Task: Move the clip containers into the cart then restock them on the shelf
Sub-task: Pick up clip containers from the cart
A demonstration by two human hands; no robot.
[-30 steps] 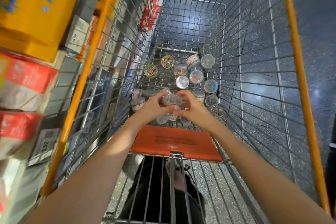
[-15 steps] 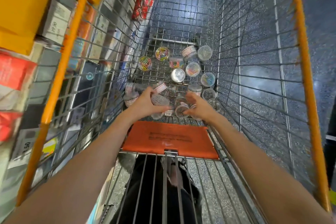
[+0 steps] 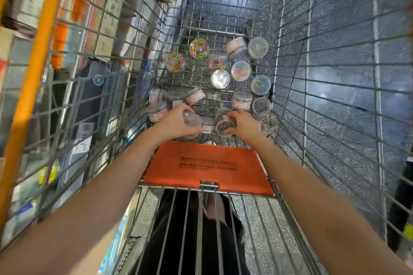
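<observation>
Both hands have dropped lower into the cart (image 3: 308, 56) since a moment ago and parted, each now down among the clip containers on the wire floor instead of meeting over one jar. Taking the orange seat flap (image 3: 207, 165) as the marker: well to its left, beyond the cart's side mesh, the shelf (image 3: 29, 6) of boxed stock shows only as a blur. Just beyond the flap's far edge, toward the left, the left hand (image 3: 176, 121) curls its fingers round a clear jar (image 3: 191, 118), which looks like a grip for setting it down. Right of that, the right hand (image 3: 243, 123) wraps a jar of silver clips (image 3: 224, 127), thumb on its near side. Farther beyond the flap, the remaining containers (image 3: 220, 79) lie scattered, some upright, some tipped, a few with coloured clips. I judge the loading step is nearly done, since so many already sit in the cart.
</observation>
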